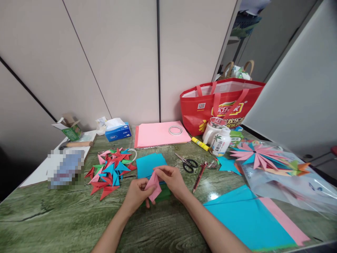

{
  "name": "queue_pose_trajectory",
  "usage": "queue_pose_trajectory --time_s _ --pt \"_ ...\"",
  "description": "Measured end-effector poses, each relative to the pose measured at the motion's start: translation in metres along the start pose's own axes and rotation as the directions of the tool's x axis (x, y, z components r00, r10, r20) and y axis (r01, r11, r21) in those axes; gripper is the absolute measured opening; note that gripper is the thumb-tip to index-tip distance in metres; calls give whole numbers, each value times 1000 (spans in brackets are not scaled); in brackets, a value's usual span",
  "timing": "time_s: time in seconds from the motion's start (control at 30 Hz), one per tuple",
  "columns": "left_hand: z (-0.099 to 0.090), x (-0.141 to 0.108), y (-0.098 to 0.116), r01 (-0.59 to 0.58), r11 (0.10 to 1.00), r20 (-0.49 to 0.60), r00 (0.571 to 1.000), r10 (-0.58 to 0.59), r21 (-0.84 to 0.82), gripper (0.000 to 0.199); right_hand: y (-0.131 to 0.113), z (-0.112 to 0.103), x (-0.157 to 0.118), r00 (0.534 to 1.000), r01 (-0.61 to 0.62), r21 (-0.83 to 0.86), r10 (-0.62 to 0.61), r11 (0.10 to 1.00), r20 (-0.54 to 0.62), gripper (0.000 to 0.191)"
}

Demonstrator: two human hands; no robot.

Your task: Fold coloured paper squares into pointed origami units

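A small folded piece of pink paper (pixel 154 189) is held up between both hands near the middle of the table. My left hand (pixel 138 195) pinches its left side, thumb on top and fingers partly behind. At its upper tip, my right hand (pixel 171 180) closes its thumb and fingertips. Blue paper squares (pixel 149 164) lie just beyond the hands, with green paper (pixel 165 194) partly hidden beneath them. To the left sits a pile of folded red, blue, pink and green paper pieces (pixel 114 168). Black-handled scissors (pixel 188 164) lie to the right.
Pink sheets (pixel 158 135) carry a ring at the back. Right of them stand a red bag (pixel 196 114), a mug (pixel 210 133) and a white bottle (pixel 220 143). A pen (pixel 199 178), large blue paper (pixel 250 221) and paper star (pixel 259 156) lie right; a tissue box (pixel 118 133) sits back left.
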State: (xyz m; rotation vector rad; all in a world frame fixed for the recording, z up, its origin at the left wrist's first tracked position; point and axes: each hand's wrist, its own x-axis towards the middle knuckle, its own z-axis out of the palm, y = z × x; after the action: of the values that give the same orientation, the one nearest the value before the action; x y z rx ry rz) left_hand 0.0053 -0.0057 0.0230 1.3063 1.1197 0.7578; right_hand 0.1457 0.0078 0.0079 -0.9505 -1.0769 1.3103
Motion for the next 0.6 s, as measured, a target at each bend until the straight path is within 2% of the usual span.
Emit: queue_pose_trajectory --time_s 0.4,0.6 --pt "3 0 0 11 1000 25 1000 -11 21 21 4 -1 1 998 -31 -80 26 996 -63 26" --pt "2 1 -3 0 1000 38 999 1 -16 21 -6 1 -1 990 -143 114 143 983 13 30"
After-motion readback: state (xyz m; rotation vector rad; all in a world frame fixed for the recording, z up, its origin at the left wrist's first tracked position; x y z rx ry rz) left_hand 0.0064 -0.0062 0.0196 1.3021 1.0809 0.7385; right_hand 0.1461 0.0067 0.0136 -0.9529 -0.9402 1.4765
